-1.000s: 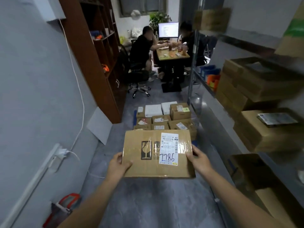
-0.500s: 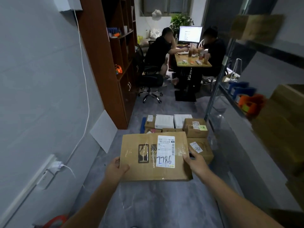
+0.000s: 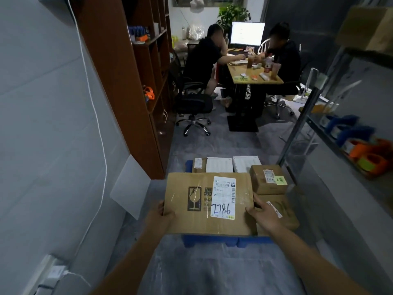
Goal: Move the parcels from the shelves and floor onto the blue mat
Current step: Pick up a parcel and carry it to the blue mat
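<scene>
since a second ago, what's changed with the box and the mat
The box was carried forward, from short of the mat to over its near edge, hiding some parcels. The left hand and right hand grip its sides as before; the parcels have not moved.

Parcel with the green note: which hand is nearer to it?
Right. The right hand is close by the green-note parcel, on the carried box's right edge; the left hand holds the opposite edge.
</scene>
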`<state>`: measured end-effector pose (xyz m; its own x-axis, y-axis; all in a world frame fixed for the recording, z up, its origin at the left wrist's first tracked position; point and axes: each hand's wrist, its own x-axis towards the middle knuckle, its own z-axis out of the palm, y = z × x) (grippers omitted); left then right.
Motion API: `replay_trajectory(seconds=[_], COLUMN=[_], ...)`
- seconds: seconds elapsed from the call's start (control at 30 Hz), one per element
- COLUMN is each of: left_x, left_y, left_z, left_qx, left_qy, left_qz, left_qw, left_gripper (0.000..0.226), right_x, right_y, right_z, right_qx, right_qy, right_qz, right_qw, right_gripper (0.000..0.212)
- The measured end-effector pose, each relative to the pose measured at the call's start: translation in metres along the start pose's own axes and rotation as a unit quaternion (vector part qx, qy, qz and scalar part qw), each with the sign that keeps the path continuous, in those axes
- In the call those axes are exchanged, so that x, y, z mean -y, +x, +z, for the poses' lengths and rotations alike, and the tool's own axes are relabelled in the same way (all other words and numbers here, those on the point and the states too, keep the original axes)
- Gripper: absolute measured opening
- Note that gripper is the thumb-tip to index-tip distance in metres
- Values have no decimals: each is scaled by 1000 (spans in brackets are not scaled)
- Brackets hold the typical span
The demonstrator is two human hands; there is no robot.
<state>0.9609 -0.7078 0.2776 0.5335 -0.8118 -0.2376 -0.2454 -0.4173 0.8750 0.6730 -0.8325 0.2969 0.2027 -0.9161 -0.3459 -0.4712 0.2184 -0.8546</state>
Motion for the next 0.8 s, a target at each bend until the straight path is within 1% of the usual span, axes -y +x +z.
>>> replay_trajectory(seconds=[0.17,0.3,0.33,0.4,0.43,0.5,0.57,0.6,0.67,0.73,0.77,0.8], left_x=[-15,-40,-47,-58,-64,-77,-90,-94,-103,-109,-113,-115], left_y=[74,146,166,206,227,264,300,316,349,381,398,412], left_z=[14,31,37,47,52,60,69,73,83,95,101,106], left_qx=[7,11,6,-9,-19,-34,-42,-41,-29,-19,-15,-11], left_qy=[5,-6,-6,-15,-17,-21,-49,-65,-83,-91,-90,-86], left_qz=[-25,-36,-44,-67,-78,-100,-116,-121,-122,-130,-133,-139], left_qw=[1000,999,999,998,997,994,991,990,989,987,987,987], left_gripper=[33,33,28,10,10,20,17,14,14,13,14,22], right_x=[7,19,22,30,35,45,55,59,66,71,73,76], right_y=[75,161,184,227,247,285,321,336,362,388,403,415], right_z=[7,5,5,4,3,-2,-9,-13,-20,-22,-23,-25], right_qx=[19,18,18,20,21,25,34,33,27,17,10,4], right_qy=[22,42,43,53,57,72,89,96,107,90,82,77], right_qz=[12,26,30,43,48,54,51,52,53,43,42,44], right_qw=[1000,999,998,997,997,996,994,993,992,995,996,996], right_gripper=[55,51,49,47,46,50,55,56,57,56,55,54])
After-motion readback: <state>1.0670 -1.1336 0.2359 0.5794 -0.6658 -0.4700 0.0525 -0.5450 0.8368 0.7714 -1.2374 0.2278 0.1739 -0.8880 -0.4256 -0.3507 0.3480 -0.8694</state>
